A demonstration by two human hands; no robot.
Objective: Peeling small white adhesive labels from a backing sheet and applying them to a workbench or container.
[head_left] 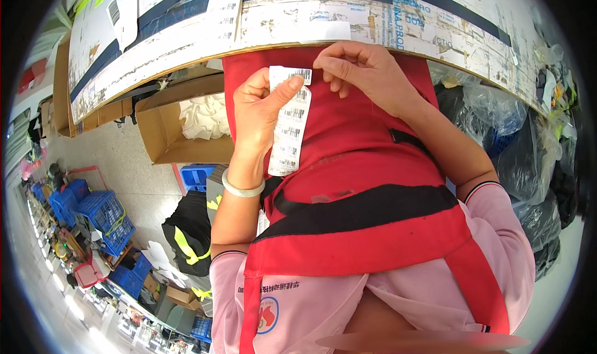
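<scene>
A strip of white barcode labels [290, 133] hangs from my left hand [258, 108], whose thumb presses on its upper end while the fingers lie behind it. The strip's lower end dangles over the red apron [354, 117]. Just right of the strip's top, apart from it, is my right hand [367, 74]. Its thumb and forefinger come together in a pinch, and the other fingers curl; whatever may be between the tips is too small to make out. Another long label strip [224, 9] lies across the worn tabletop [298, 15] in front of me.
A white slip [326, 32] lies near the table's front edge. An open cardboard box [158, 127] with white material stands below the table at left. Clear and dark plastic bags [522, 161] crowd the right side. Blue crates [102, 217] stand on the floor at left.
</scene>
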